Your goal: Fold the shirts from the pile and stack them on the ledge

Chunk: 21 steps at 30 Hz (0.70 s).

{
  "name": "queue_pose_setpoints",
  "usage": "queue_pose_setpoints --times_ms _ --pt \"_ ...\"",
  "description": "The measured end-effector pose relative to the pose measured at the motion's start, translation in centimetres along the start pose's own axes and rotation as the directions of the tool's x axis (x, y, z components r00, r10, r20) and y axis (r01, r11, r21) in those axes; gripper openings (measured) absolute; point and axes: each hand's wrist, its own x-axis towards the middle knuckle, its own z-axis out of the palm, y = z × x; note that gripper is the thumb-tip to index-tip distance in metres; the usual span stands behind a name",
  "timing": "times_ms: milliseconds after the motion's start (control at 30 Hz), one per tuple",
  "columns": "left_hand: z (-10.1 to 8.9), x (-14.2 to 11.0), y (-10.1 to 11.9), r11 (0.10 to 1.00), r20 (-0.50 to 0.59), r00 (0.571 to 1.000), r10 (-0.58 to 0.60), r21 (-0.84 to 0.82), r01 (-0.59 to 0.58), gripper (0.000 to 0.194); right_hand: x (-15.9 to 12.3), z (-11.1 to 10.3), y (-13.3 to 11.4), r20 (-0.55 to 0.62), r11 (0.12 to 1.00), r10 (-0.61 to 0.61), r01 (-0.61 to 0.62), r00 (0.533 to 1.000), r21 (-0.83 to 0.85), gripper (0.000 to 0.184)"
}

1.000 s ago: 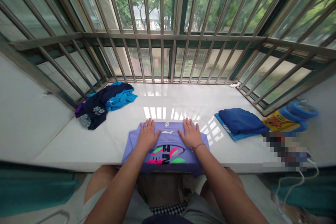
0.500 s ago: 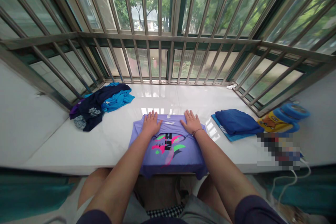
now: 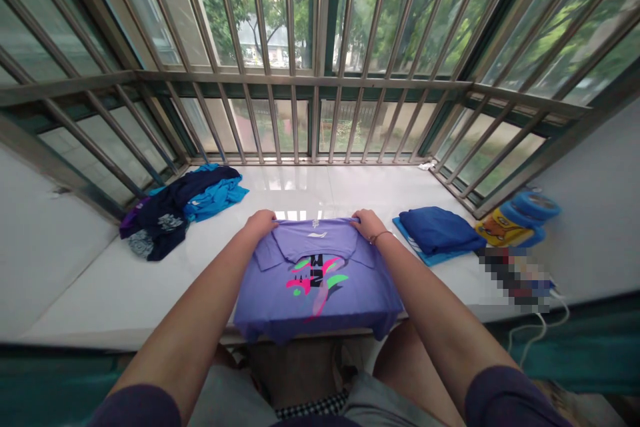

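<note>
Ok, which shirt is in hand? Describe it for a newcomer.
Below the barred window, on the white ledge, a lavender T-shirt lies between a dark clothes heap and a folded blue stack. Only it has a pink-and-green print, and the left hand and right hand hold its top edge.

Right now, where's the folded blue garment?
The folded blue garment lies on the white sill in the head view, right of the purple T-shirt and the right hand, with the yellow cartoon-printed item beyond it.

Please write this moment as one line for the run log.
left hand: holds far edge of purple T-shirt | right hand: holds same edge | surface: white window sill
</note>
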Motion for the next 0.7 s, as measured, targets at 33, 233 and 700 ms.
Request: queue_pose_setpoints --times_ms 33,233,700 --pt "-0.6 -0.1 0.2 1.000 -0.018 1.000 0.008 -0.012 -0.008 0.021 -0.3 -0.6 -0.2 -0.022 1.000 -0.010 0.010 1.000 0.006 0.032" --pt "-2.6 -6.0 -0.3 0.992 -0.196 0.979 0.065 -0.096 -0.086 0.026 -6.6 -3.0 -1.1 -0.175 0.991 -0.101 0.115 0.979 0.067 0.024" --pt "12.3 -26.4 -3.8 0.962 -0.298 0.919 0.257 -0.016 -0.274 0.028 -26.2 6.3 -1.1 -0.227 0.958 -0.270 0.286 0.936 0.040 0.044"
